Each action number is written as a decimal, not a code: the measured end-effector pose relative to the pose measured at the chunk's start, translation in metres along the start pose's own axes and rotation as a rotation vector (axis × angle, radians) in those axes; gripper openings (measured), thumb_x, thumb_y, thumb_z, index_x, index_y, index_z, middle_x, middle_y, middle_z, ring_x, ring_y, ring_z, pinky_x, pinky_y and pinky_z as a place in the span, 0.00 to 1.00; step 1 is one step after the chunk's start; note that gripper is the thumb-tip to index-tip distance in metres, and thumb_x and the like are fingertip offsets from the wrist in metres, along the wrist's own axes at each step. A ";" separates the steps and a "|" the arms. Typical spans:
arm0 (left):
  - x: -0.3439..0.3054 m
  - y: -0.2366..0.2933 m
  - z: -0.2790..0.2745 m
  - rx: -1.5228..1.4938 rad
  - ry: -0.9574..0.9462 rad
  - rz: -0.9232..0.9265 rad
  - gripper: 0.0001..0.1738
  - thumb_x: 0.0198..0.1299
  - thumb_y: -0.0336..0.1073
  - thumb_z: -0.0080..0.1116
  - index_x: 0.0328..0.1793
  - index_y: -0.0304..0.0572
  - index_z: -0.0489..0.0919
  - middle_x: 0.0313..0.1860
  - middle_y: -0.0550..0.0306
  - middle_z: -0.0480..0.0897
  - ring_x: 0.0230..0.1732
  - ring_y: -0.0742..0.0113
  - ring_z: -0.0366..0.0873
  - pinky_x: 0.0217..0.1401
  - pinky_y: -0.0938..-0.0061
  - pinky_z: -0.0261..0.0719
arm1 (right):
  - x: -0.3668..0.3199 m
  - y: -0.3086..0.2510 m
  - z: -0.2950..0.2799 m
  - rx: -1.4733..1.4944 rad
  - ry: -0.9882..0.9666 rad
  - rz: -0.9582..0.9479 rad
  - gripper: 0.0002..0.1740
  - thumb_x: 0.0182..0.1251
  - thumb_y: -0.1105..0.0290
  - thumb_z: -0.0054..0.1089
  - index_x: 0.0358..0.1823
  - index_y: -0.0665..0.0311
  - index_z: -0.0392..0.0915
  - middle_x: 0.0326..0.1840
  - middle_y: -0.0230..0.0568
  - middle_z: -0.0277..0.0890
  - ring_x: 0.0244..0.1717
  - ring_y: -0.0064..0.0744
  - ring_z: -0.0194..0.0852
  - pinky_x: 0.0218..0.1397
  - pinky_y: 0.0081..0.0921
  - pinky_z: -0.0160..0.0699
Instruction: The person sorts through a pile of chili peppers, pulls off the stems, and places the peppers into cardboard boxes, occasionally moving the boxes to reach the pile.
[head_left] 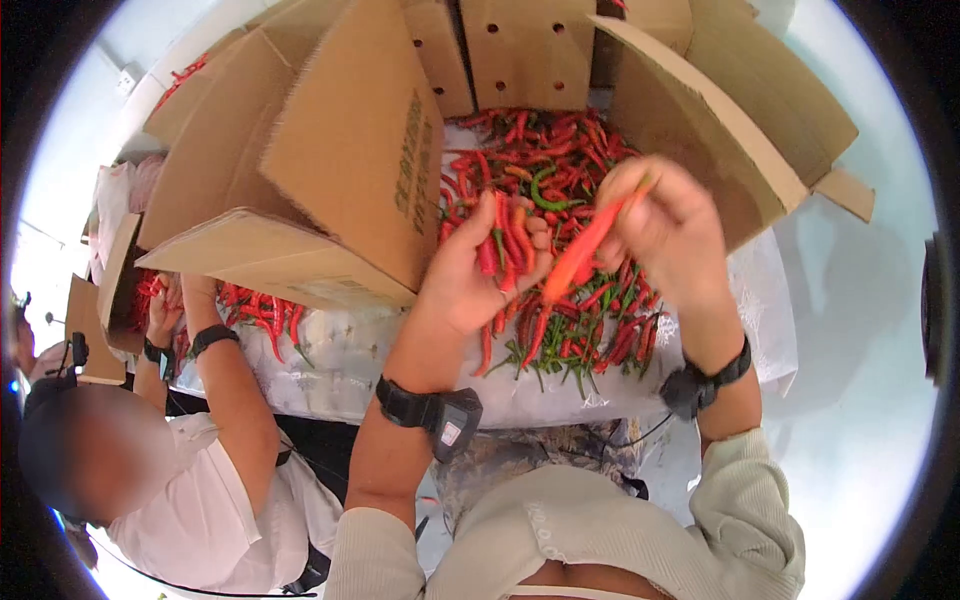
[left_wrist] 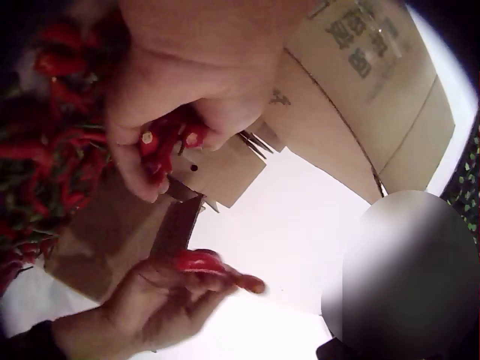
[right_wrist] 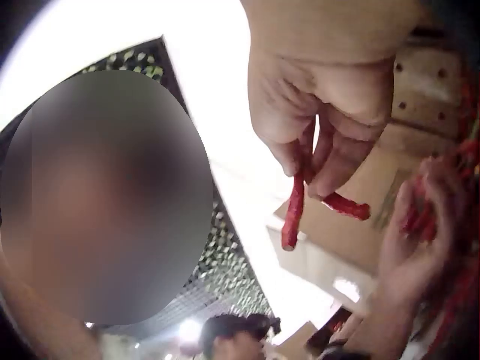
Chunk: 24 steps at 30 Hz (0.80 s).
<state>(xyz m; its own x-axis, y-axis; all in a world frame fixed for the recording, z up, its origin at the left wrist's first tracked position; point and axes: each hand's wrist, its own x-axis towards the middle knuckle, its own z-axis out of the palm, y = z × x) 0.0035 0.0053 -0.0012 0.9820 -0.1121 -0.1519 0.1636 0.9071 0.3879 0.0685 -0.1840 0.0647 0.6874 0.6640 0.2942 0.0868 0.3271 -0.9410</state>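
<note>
Red chillies (head_left: 512, 240) bunched in left hand (head_left: 480, 275), fingers curled round them. Right hand (head_left: 668, 225) pinches orange-red chilli (head_left: 580, 255) by one end, grip narrow, above pile (head_left: 570, 315) of mostly red chillies, some green. Pile on white-covered table (head_left: 350, 350), between left box (head_left: 350, 140) and right box (head_left: 690, 130), both cardboard.

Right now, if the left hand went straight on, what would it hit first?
Probably the loose chilies just beyond the left hand, going by the head view. Its height above them is unclear; if it clears them, the cardboard with holes behind is likely next.
</note>
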 end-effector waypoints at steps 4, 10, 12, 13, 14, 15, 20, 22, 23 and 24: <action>0.003 -0.001 -0.008 -0.143 0.065 -0.125 0.09 0.62 0.32 0.53 0.47 0.42 0.74 0.45 0.49 0.80 0.50 0.54 0.78 0.52 0.55 0.79 | -0.009 -0.014 0.086 -0.480 -0.577 -0.546 0.12 0.57 0.69 0.64 0.40 0.65 0.76 0.37 0.42 0.76 0.34 0.35 0.73 0.40 0.26 0.75; 0.006 -0.004 -0.014 0.017 -0.034 -0.062 0.16 0.55 0.19 0.52 0.50 0.40 0.72 0.46 0.47 0.79 0.51 0.52 0.78 0.51 0.55 0.80 | -0.001 -0.015 0.204 -0.665 -1.022 -0.590 0.07 0.53 0.71 0.56 0.30 0.64 0.70 0.32 0.45 0.68 0.33 0.40 0.76 0.35 0.31 0.77; 0.005 -0.005 -0.019 0.066 -0.019 -0.047 0.19 0.57 0.22 0.53 0.55 0.40 0.71 0.51 0.49 0.78 0.52 0.57 0.77 0.52 0.61 0.80 | 0.018 -0.017 0.240 -0.896 -0.889 -0.856 0.08 0.52 0.71 0.54 0.32 0.65 0.69 0.33 0.45 0.67 0.30 0.39 0.76 0.32 0.30 0.78; 0.007 -0.006 -0.021 0.061 -0.001 -0.040 0.18 0.57 0.22 0.53 0.55 0.41 0.72 0.51 0.49 0.78 0.52 0.58 0.77 0.52 0.62 0.80 | 0.031 -0.013 0.256 -0.983 -0.731 -1.029 0.09 0.52 0.70 0.54 0.34 0.65 0.69 0.34 0.46 0.67 0.28 0.38 0.75 0.31 0.29 0.78; 0.007 -0.004 -0.020 0.060 0.015 -0.031 0.17 0.57 0.23 0.53 0.54 0.41 0.72 0.51 0.49 0.78 0.51 0.58 0.77 0.52 0.63 0.80 | 0.043 -0.006 0.271 -1.022 -0.545 -1.015 0.09 0.52 0.70 0.54 0.34 0.65 0.69 0.32 0.45 0.68 0.28 0.38 0.76 0.31 0.29 0.78; 0.005 -0.001 -0.018 0.124 0.074 -0.073 0.16 0.58 0.24 0.54 0.53 0.42 0.72 0.49 0.50 0.79 0.49 0.61 0.78 0.50 0.64 0.80 | 0.055 -0.005 0.283 -1.055 -0.359 -0.999 0.09 0.52 0.69 0.54 0.33 0.65 0.69 0.31 0.45 0.68 0.28 0.37 0.76 0.30 0.29 0.78; 0.006 -0.004 -0.015 0.100 -0.019 -0.016 0.09 0.62 0.33 0.54 0.48 0.43 0.74 0.42 0.54 0.81 0.42 0.64 0.80 0.41 0.68 0.82 | 0.028 -0.029 0.232 -1.011 -0.847 -0.880 0.12 0.52 0.67 0.55 0.36 0.65 0.71 0.28 0.42 0.69 0.31 0.39 0.78 0.31 0.32 0.78; 0.002 -0.003 -0.012 0.061 0.011 -0.035 0.08 0.62 0.38 0.55 0.43 0.45 0.74 0.38 0.55 0.81 0.39 0.66 0.80 0.38 0.69 0.81 | 0.006 -0.020 0.177 -0.756 -1.081 -0.615 0.13 0.56 0.65 0.55 0.39 0.63 0.73 0.31 0.41 0.72 0.33 0.38 0.79 0.33 0.35 0.78; 0.004 -0.003 -0.014 0.039 -0.038 -0.038 0.08 0.63 0.40 0.55 0.41 0.45 0.74 0.37 0.56 0.81 0.39 0.66 0.80 0.39 0.69 0.81 | -0.008 0.000 0.151 -0.503 -1.030 -0.461 0.13 0.58 0.63 0.55 0.41 0.62 0.74 0.34 0.41 0.75 0.34 0.38 0.79 0.35 0.36 0.77; 0.003 -0.003 -0.013 -0.027 -0.007 -0.042 0.09 0.62 0.41 0.56 0.41 0.45 0.74 0.36 0.56 0.81 0.39 0.66 0.80 0.40 0.68 0.81 | -0.005 -0.019 0.141 -0.794 -1.063 -0.427 0.12 0.59 0.63 0.57 0.41 0.61 0.75 0.34 0.40 0.76 0.34 0.37 0.79 0.36 0.34 0.77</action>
<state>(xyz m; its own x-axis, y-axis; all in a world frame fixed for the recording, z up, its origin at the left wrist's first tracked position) 0.0052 0.0071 -0.0146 0.9749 -0.1531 -0.1614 0.2023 0.9120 0.3569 -0.0379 -0.0984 0.1044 -0.3350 0.9144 0.2272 0.7758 0.4046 -0.4842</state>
